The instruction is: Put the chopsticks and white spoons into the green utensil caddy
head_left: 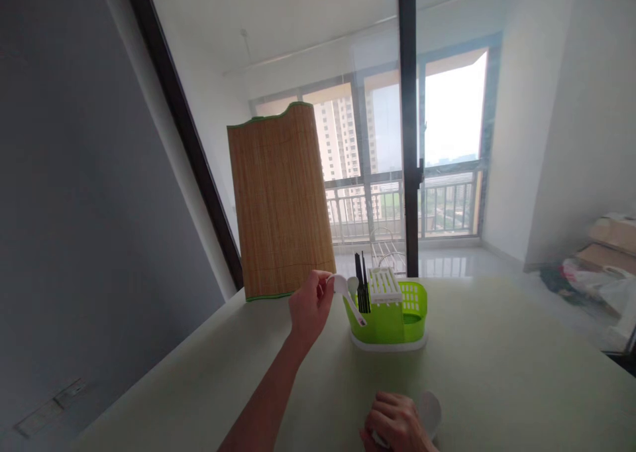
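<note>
My left hand (313, 306) pinches a white soup spoon (349, 301) by its bowl end, at the left front of a green utensil holder (380, 326). The spoon's handle slants down to the right in front of the holder's wall. Black chopsticks (363, 289) and another pale spoon (353, 284) stand upright in the holder's left part. A white slotted rack (385, 284) sits on top of its middle. Near the table's front edge, my right hand (395, 420) is closed over a white round-ended utensil (430, 411), its grip mostly hidden by the fingers.
The holder stands on a pale table (497, 346). A bamboo mat with green edging (281, 200) stands upright at the back left, before a dark-framed glass partition (410, 140). Boxes and plastic bags (603, 266) lie beyond the table at right.
</note>
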Available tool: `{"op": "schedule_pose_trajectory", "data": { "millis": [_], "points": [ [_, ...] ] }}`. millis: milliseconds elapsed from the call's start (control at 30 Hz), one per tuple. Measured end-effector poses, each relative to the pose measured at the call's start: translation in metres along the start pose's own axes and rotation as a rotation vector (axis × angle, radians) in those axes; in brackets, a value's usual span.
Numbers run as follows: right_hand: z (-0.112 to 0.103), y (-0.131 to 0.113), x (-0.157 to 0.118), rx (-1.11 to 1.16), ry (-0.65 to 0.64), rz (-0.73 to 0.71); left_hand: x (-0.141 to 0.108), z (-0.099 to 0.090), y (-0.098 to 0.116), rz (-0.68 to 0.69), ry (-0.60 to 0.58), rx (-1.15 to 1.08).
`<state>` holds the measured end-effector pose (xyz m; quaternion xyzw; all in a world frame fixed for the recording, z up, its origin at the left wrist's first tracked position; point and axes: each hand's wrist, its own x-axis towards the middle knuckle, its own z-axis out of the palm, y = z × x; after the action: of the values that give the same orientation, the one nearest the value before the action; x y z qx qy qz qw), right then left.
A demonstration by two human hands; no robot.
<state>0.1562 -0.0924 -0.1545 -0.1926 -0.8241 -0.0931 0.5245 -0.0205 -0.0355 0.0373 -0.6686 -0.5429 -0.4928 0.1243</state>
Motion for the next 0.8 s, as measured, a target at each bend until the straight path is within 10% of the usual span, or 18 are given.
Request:
{"op": "schedule_pose_trajectory", "data": {
  "millis": [200, 433, 800],
  "points": [
    [0.004, 0.005, -0.003, -0.02, 0.014, -0.032, 0.029, 0.029, -0.012, 0.085, -0.029, 0.19],
    [0.002, 0.006, 0.001, -0.045, 0.036, -0.05, 0.019, 0.071, -0.027, 0.029, -0.297, 0.3],
    [0.01, 0.008, -0.008, -0.028, -0.02, -0.038, 0.01, 0.099, -0.04, -0.037, -0.401, 0.275]
  ]
}}
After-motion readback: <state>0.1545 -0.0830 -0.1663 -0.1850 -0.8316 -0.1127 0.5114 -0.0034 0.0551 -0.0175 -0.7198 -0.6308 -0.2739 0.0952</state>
